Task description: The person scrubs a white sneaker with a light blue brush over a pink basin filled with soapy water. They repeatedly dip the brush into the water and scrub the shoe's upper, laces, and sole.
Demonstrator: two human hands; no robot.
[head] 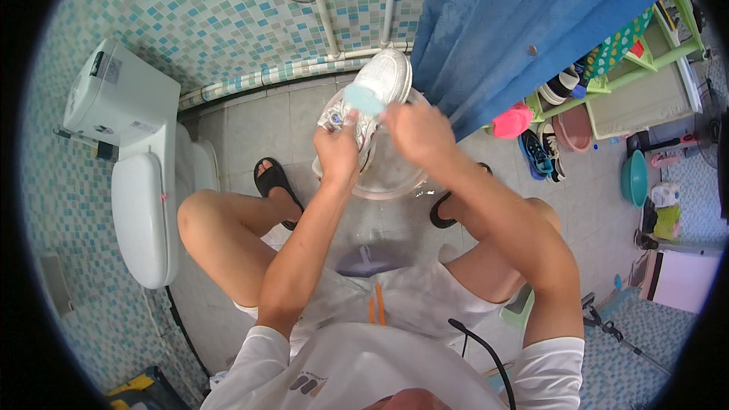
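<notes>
A white sneaker (383, 77) is tilted over a pale plastic basin (393, 188) on the floor, its toe pointing away from me. My left hand (337, 151) grips the shoe near its tongue and laces, thumb on top. Against the upper of the shoe lies a light-blue oval brush or scrubber (365, 99), slightly blurred. My right hand (418, 131) is closed at the right end of that oval tool, holding it. Another pale shoe part shows at the left rim of the basin, below my left hand; what it belongs to is unclear.
A white toilet (139, 216) stands at the left. A blue curtain (490, 40) hangs at the upper right beside a green rack (649, 68). Dark sneakers (535, 154), a pink basin (572, 128) and a teal basin (634, 179) are on the right. Pipes run along the tiled wall.
</notes>
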